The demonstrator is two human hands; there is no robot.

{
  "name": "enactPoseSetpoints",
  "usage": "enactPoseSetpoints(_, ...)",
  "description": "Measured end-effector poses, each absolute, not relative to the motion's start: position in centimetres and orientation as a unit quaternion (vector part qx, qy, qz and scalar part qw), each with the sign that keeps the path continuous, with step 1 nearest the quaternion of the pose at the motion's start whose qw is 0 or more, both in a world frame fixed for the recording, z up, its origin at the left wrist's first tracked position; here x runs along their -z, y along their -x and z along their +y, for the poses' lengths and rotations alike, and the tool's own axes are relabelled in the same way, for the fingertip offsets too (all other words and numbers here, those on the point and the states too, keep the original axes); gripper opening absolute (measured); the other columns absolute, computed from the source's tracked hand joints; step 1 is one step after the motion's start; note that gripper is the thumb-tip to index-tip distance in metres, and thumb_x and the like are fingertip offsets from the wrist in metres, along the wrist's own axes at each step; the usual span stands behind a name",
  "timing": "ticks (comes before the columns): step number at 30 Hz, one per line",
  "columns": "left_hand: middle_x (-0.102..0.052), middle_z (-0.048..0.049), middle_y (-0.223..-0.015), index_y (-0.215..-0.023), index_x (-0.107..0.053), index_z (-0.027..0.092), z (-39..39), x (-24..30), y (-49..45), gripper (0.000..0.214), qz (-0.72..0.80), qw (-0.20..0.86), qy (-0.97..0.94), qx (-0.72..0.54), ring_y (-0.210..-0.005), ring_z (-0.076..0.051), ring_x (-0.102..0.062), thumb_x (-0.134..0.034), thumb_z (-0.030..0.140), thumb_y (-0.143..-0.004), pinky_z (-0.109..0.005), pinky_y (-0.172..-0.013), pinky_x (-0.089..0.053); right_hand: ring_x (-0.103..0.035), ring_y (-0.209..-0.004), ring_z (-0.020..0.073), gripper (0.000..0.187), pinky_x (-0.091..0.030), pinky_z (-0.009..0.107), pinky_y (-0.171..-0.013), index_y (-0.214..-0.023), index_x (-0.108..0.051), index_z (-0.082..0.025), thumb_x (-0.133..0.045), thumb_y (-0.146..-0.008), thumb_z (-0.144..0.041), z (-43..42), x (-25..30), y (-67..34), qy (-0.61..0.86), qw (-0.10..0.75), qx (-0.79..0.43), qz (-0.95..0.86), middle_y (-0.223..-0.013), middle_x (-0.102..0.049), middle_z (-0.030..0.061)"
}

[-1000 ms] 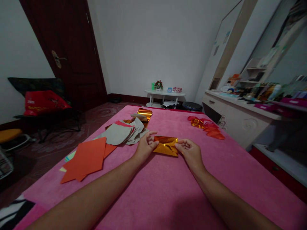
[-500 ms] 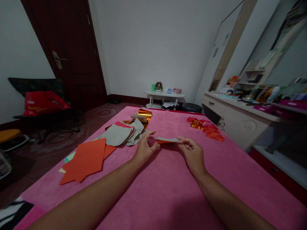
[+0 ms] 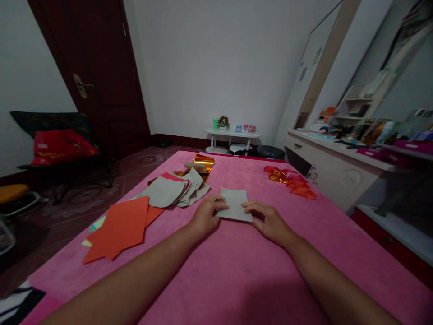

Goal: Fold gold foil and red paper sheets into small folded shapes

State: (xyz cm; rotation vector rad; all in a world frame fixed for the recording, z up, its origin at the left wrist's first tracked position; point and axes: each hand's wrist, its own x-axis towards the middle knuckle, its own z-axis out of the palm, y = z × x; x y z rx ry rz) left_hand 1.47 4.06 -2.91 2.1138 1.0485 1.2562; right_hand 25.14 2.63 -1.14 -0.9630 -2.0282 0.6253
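Observation:
A square sheet of paper [image 3: 234, 198], grey side up, lies low over the pink cloth [image 3: 219, 266] between my hands. My left hand [image 3: 209, 213] pinches its left edge, fingers on top and thumb near the lower corner. On the right edge, my right hand [image 3: 269, 221] grips it the same way. Left of my left hand is a fanned pile of grey-backed paper pieces [image 3: 167, 189] with a red strip among them. Closer to me lie orange paper sheets [image 3: 123, 225], overlapping one another.
Gold foil [image 3: 204, 161] sits behind the grey pile. Folded red, orange and gold paper pieces [image 3: 292, 183] lie at the right edge. Beyond stand a small white table [image 3: 233, 133] and a cream dresser [image 3: 333, 162]. A red bag [image 3: 62, 146] rests on a chair at left.
The paper has turned from nearly edge-on, with its orange underside showing, to grey face up. Both hands have come slightly lower and nearer to me with it.

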Motion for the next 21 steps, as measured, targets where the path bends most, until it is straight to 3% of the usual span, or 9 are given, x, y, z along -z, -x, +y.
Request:
enactPoseSetpoints(4, -0.073, -0.0052, -0.091, -0.086, -0.076, 0.027, 4.0, 3.1, -1.0, 0.045, 0.348, 0.230, -0.802, -0.428, -0.090, -0.023, -0.064, -0.054, -0.003, -0.061, -0.040, -0.088, -0.047, -0.061, -0.105, 0.0216, 0.035, -0.046, 0.040, -0.093, -0.100, -0.071, -0.028, -0.059, -0.073, -0.011, 2.8, 1.3, -25.6, 0.378, 0.345, -0.187, -0.838, -0.115, -0.066, 0.0049)
enactPoseSetpoints(8, -0.073, -0.0061, -0.090, -0.085, -0.076, 0.027, 3.9, 3.0, -0.6, 0.037, 0.335, 0.231, -0.813, -0.416, -0.089, -0.023, -0.064, -0.057, 0.002, -0.066, -0.038, -0.086, -0.047, -0.063, -0.099, 0.0202, 0.032, -0.048, 0.037, -0.088, -0.088, -0.075, -0.030, -0.056, -0.074, -0.009, 2.8, 1.4, -25.7, 0.375, 0.328, -0.178, -0.849, -0.108, -0.068, 0.0030)
enactPoseSetpoints(14, -0.071, -0.0055, -0.074, -0.076, -0.075, 0.022, 3.7, 2.1, -0.6, 0.011, 0.357, 0.245, -0.808, -0.400, -0.071, -0.019, -0.063, -0.064, 0.023, -0.075, -0.029, -0.071, -0.047, -0.064, -0.087, 0.0216, 0.019, -0.049, 0.036, -0.080, -0.080, -0.075, -0.025, -0.056, -0.082, -0.026, 3.0, 1.2, -25.2, 0.390, 0.364, -0.257, -0.806, -0.094, -0.070, 0.0047)
enactPoseSetpoints(21, -0.061, -0.0021, -0.063, -0.062, -0.067, 0.017, 4.9, 2.2, -1.1, 0.025, 0.442, 0.220, -0.775, -0.395, -0.059, -0.014, -0.052, -0.058, 0.031, -0.080, -0.023, -0.056, -0.035, -0.059, -0.069, 0.0179, 0.031, -0.045, 0.028, -0.066, -0.059, -0.064, -0.020, -0.050, -0.084, -0.032, 3.7, 1.5, -24.5, 0.449, 0.385, -0.236, -0.771, -0.072, -0.065, 0.0021)
